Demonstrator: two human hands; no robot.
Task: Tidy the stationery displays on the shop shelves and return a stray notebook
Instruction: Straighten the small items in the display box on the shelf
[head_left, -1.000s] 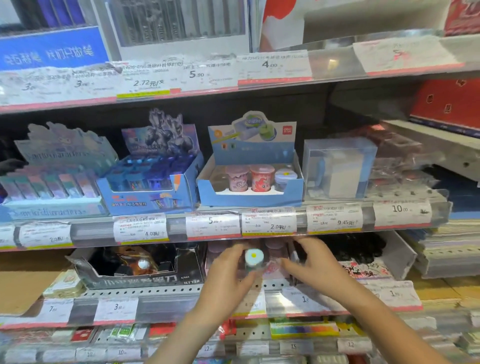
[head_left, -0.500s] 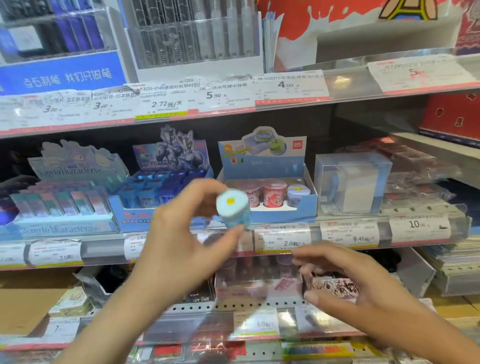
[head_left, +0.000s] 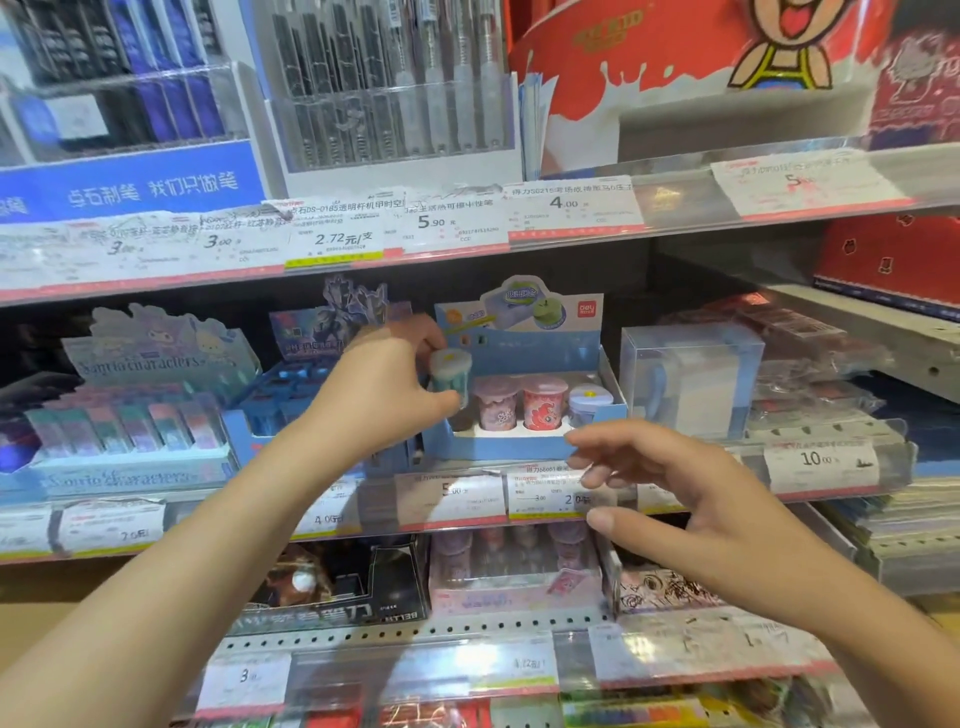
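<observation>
My left hand (head_left: 379, 395) grips a small teal cylindrical sharpener (head_left: 451, 376) with a pale lid, held at the left end of a blue display box (head_left: 498, 446) on the middle shelf. That box holds a pink cup, a red cup and a pale blue cup (head_left: 540, 402) in a row. My right hand (head_left: 670, 493) hovers with fingers apart in front of the shelf's price strip, just below the box's right corner, holding nothing. No notebook can be told apart in view.
A blue tray of small items (head_left: 291, 395) and a pastel character display (head_left: 135, 415) stand left of the box. A clear plastic box (head_left: 691, 379) stands right of it. Pen racks (head_left: 384, 83) fill the top shelf. A pink display box (head_left: 514, 571) sits on the lower shelf.
My left hand lifted the teal sharpener from the lower shelf up to the blue display box on the middle shelf. My right hand rose from the lower shelf and opened.
</observation>
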